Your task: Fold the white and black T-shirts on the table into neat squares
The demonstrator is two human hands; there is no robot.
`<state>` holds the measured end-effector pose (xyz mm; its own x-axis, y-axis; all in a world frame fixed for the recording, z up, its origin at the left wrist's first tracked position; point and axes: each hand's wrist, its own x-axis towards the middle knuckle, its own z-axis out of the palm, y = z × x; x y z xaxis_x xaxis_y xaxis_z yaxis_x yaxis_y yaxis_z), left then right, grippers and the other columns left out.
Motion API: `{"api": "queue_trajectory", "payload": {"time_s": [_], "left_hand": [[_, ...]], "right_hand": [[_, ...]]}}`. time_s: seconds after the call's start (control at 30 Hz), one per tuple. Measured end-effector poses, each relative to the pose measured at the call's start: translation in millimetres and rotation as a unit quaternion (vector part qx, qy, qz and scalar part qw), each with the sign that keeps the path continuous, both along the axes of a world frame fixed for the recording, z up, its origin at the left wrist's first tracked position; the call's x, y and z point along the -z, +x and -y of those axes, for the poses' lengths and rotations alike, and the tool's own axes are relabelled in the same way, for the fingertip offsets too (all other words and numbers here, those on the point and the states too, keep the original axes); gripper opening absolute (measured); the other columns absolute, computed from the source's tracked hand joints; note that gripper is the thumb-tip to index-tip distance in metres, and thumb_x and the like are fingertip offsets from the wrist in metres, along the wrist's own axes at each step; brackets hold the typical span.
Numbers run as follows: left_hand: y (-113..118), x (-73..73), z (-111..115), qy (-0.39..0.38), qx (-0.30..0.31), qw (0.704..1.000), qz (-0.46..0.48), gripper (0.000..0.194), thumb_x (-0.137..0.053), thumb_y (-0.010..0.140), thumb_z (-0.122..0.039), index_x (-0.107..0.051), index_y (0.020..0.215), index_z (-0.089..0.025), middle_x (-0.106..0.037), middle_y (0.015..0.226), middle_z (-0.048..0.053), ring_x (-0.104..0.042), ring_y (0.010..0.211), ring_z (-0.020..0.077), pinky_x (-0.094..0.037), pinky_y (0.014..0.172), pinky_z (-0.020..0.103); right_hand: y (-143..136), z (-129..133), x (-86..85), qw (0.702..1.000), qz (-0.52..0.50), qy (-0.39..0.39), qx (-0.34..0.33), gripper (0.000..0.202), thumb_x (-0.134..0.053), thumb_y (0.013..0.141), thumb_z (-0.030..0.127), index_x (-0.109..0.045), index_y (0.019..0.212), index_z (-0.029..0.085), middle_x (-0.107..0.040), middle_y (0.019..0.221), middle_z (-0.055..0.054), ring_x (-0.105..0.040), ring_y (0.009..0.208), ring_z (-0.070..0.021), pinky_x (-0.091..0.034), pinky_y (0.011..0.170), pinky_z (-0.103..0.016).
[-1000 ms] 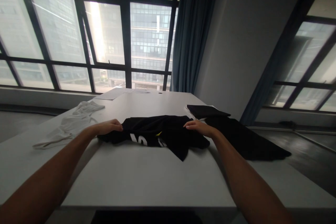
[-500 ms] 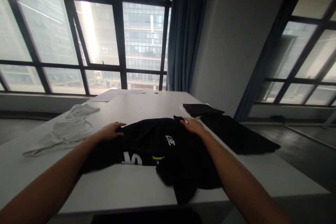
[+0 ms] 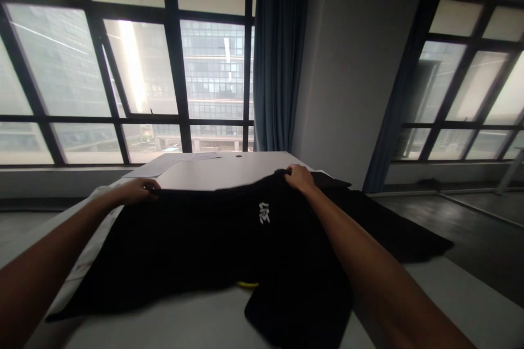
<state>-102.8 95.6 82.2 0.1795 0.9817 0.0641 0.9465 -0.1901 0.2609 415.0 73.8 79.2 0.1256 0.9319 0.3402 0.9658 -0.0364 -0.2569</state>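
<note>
A black garment (image 3: 196, 240) with small white lettering is stretched between my two hands over the white table (image 3: 196, 172). My left hand (image 3: 141, 191) is closed on its upper left edge. At its upper right edge, near the collar, my right hand (image 3: 298, 177) pinches the cloth. The lower part of the garment hangs down toward the table's front, and a small yellow mark shows at its lower fold.
Another black cloth (image 3: 388, 226) lies folded on the table's right side. White cloth (image 3: 88, 262) is partly hidden at the left under my arm and the garment. Papers (image 3: 153, 166) lie at the far left, with windows and a curtain behind.
My left hand has moved left and closed on the garment's edge. The garment is now raised and spread wider, covering its large white print. My right hand has lifted slightly with the cloth.
</note>
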Motion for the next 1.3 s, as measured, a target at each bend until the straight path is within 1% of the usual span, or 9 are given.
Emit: {"api": "queue_trajectory", "payload": {"time_s": [0.07,0.13,0.33,0.53,0.73,0.9,1.1,1.17,1.3], "left_hand": [[10.3,8.2,-9.1,0.132,-0.089,0.986,-0.055,0.058,-0.06,0.074,-0.039,-0.058,0.126,-0.013,-0.061,0.132,0.018,-0.052,0.123,0.0413,-0.045,0.098,0.05],[26.6,27.8,-9.7,0.174,-0.121,0.972,-0.101,0.068,-0.053,0.083,-0.041,-0.043,0.143,-0.012,-0.043,0.15,0.022,-0.041,0.134,0.0439,-0.038,0.104,0.058],[58.8,97.2,2.4,0.001,-0.043,0.994,-0.102,0.077,-0.038,0.09,-0.061,-0.04,0.15,-0.013,-0.036,0.156,0.02,-0.037,0.14,0.0391,-0.036,0.108,0.057],[56.4,123.9,10.7,-0.019,-0.048,0.995,-0.09,0.076,-0.027,0.092,-0.067,-0.038,0.152,-0.022,-0.026,0.161,0.016,-0.021,0.147,0.0413,-0.027,0.106,0.071],[35.1,114.8,23.9,-0.006,0.043,0.998,-0.047,0.079,-0.035,0.088,-0.066,-0.037,0.151,-0.019,-0.027,0.161,0.015,-0.023,0.148,0.0352,-0.022,0.114,0.061],[4.4,85.2,53.5,-0.026,0.141,0.989,0.021,0.075,-0.058,0.071,-0.069,-0.062,0.129,-0.021,-0.053,0.145,0.012,-0.049,0.133,0.0313,-0.035,0.113,0.04],[-12.4,73.4,88.9,-0.094,0.142,0.984,0.047,0.054,-0.075,0.058,-0.057,-0.073,0.102,-0.027,-0.056,0.141,0.007,-0.054,0.125,0.0329,-0.041,0.107,0.038],[-14.5,74.5,91.0,-0.088,0.138,0.985,0.062,0.046,-0.069,0.063,-0.061,-0.073,0.09,-0.024,-0.059,0.137,0.008,-0.058,0.12,0.0316,-0.043,0.105,0.038],[-23.9,75.5,87.7,-0.092,0.126,0.984,0.084,0.047,-0.065,0.064,-0.068,-0.072,0.078,-0.024,-0.066,0.128,0.005,-0.062,0.113,0.0282,-0.045,0.102,0.035]], "right_hand": [[-7.9,-9.6,3.1,0.998,-0.019,0.061,0.015,0.063,-0.057,0.089,0.042,-0.045,0.143,0.013,-0.055,0.138,-0.02,-0.054,0.124,-0.0292,-0.044,0.099,-0.037],[-17.9,-12.7,15.7,0.999,-0.029,0.023,-0.005,0.075,-0.055,0.091,0.045,-0.029,0.152,0.009,-0.043,0.147,-0.025,-0.048,0.132,-0.0316,-0.04,0.104,-0.042],[-32.3,12.5,69.9,0.977,0.029,-0.163,-0.135,0.075,-0.06,0.088,0.048,-0.04,0.148,0.009,-0.041,0.151,-0.022,-0.039,0.14,-0.0309,-0.032,0.114,-0.039],[-9.8,36.4,97.4,0.952,0.014,-0.268,-0.144,0.092,-0.059,0.081,0.068,-0.033,0.154,0.019,-0.021,0.162,-0.015,-0.018,0.148,-0.0364,-0.021,0.119,-0.05],[7.1,49.6,88.6,0.959,0.022,-0.241,-0.146,0.088,-0.066,0.079,0.062,-0.04,0.15,0.018,-0.03,0.159,-0.017,-0.027,0.146,-0.0343,-0.028,0.117,-0.045],[-8.5,85.8,67.2,0.976,0.004,-0.096,-0.193,0.038,-0.059,0.089,0.044,-0.069,0.115,0.017,-0.065,0.121,-0.013,-0.063,0.107,-0.0253,-0.048,0.095,-0.036],[-40.3,114.0,64.8,0.929,-0.022,-0.187,-0.319,0.028,-0.076,0.072,0.042,-0.072,0.089,0.02,-0.066,0.099,-0.005,-0.061,0.082,-0.0189,-0.049,0.072,-0.029],[-34.9,114.3,62.3,0.926,-0.037,-0.199,-0.318,0.022,-0.071,0.076,0.041,-0.07,0.082,0.02,-0.066,0.089,-0.004,-0.06,0.077,-0.0178,-0.048,0.071,-0.03],[-7.0,115.6,47.7,0.889,-0.171,-0.264,-0.333,0.04,-0.069,0.073,0.056,-0.068,0.085,0.018,-0.067,0.078,-0.002,-0.061,0.074,-0.0178,-0.049,0.07,-0.03]]}}
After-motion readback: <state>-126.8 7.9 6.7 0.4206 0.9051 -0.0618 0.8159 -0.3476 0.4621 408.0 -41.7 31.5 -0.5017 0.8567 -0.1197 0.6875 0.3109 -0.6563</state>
